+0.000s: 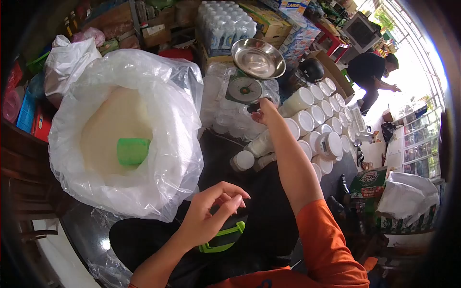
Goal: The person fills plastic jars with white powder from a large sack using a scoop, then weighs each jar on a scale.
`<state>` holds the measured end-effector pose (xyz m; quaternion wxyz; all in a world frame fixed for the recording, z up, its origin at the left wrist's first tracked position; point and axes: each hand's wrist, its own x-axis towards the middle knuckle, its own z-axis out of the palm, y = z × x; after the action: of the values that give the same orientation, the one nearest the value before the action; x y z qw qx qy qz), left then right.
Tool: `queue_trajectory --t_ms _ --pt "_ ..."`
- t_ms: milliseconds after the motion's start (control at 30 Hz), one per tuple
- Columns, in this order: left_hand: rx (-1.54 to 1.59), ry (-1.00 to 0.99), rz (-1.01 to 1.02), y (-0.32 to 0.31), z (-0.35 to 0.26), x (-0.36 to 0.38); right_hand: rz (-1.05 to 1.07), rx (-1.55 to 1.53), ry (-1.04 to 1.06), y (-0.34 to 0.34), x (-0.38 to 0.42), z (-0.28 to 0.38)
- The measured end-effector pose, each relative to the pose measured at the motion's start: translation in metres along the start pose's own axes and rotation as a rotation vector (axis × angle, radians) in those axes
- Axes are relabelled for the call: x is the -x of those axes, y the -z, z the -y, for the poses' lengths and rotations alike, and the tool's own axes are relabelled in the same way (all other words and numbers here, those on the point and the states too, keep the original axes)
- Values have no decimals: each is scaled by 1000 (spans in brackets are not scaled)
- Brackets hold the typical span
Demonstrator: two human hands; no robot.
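My right hand (263,112) reaches forward to the clear plastic wrap around stacked jars (233,120), just below the dial of a kitchen scale (245,90). Its fingers are apart and partly hidden, beside a small dark patch in the wrap. Over my lap hovers my left hand (211,211), loosely curled with a gap between thumb and fingers and nothing visible in it. A lime-green curved strip (225,237) lies below it. To the left stands a large clear-plastic-lined sack (173,173) of pale granular stuff (108,125), with a green cup (133,151) lying in it.
Several white-lidded jars (307,122) stand in rows at the right. The scale carries a steel pan (258,58). Behind are shrink-wrapped bottles (223,29) and cartons (297,33). A person in dark clothes (367,69) bends near the bright doorway. A white bag (408,197) lies at right.
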<state>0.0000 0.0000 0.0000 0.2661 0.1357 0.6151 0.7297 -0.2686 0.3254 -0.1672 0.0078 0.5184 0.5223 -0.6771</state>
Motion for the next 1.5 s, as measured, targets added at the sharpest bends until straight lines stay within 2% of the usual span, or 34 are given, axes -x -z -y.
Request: queue_trajectory --t_ms 67,100,167,300,367,433,500,533,600,633,667,700,733,767,800,833,867,900,933,967,1000,1033,1067,1100,1167,1200,1233,1267,1300,1333,1367,1433,1467,1500 --pt "-9 12 6 -8 -6 10 107 101 -25 14 -17 -17" --pt "-9 -28 16 5 5 -15 107 95 16 2 -44 2" --pt "-5 -34 10 5 6 -10 219 98 39 9 -60 -12" --pt "-11 -52 -14 7 4 -7 176 101 29 -1 -44 -13" --pt "-49 -69 4 7 2 -6 81 82 72 -1 -48 -12" --pt "-61 -75 -7 5 3 -4 98 89 92 6 -56 -12" --pt "-77 -85 -34 4 5 -4 117 83 149 9 -65 -11" --pt "-80 -100 -22 5 7 -3 60 64 218 11 -53 -11" --pt "-87 -131 -21 7 14 -4 267 -19 203 25 -110 -8" --pt "-97 -132 -66 9 15 -4 229 -15 238 26 -96 -8" --pt "-96 -112 -51 9 14 -3 117 -115 145 20 -60 -2" --pt "-89 -92 -44 7 16 -1 220 -123 174 32 -57 1" --pt "-82 -199 -50 3 24 0 356 54 305 51 -88 2" --pt "-84 -307 -73 0 29 1 192 852 868 67 -31 2" --pt "-143 -415 -117 -3 25 3 -94 1400 1325 75 -26 14" --pt "-201 -511 -173 -4 22 9 5 1200 1370 80 -65 25" --pt "-177 -491 -184 -4 16 23 199 934 1444 91 -71 32" --pt "-144 -447 -196 -9 9 46 340 868 1195 96 9 24" --pt "-124 -444 -243 -9 2 72 531 602 1117 113 -35 24" --pt "-158 -473 -297 -2 -1 103 921 202 987 122 -69 40" --pt "-194 -491 -402 5 1 134 581 -15 932 95 70 12" --pt "-222 -509 -487 10 4 165 465 -48 1031 79 163 -7" --pt "-254 -486 -658 16 10 196 439 46 1186 75 198 -16" --pt "-281 -461 -818 25 18 227 463 57 1191 66 218 -23" --pt "-210 -349 -1166 37 34 283 645 73 1406 51 249 -37" --pt "-236 -320 -1304 49 45 314 471 340 1883 39 298 -58" --pt "-307 -315 -1421 61 61 346 485 343 1892 32 324 -71" --pt "-265 -266 -1564 67 62 371 668 333 1792 25 344 -82" --pt "-295 -116 -1698 73 66 398 843 324 1681 19 364 -95" --pt "-448 -41 -1751 89 91 428 971 349 1682 14 387 -113" --pt "-440 -39 -1767 101 111 445 1100 376 1678 10 410 -133" --pt "-796 129 -1824 120 148 466 1326 512 1638 6 446 -169" --pt "-792 125 -1833 127 173 472 1437 555 1617 5 462 -185" --pt "-859 276 -1699 135 200 475 1544 600 1590 4 477 -201"
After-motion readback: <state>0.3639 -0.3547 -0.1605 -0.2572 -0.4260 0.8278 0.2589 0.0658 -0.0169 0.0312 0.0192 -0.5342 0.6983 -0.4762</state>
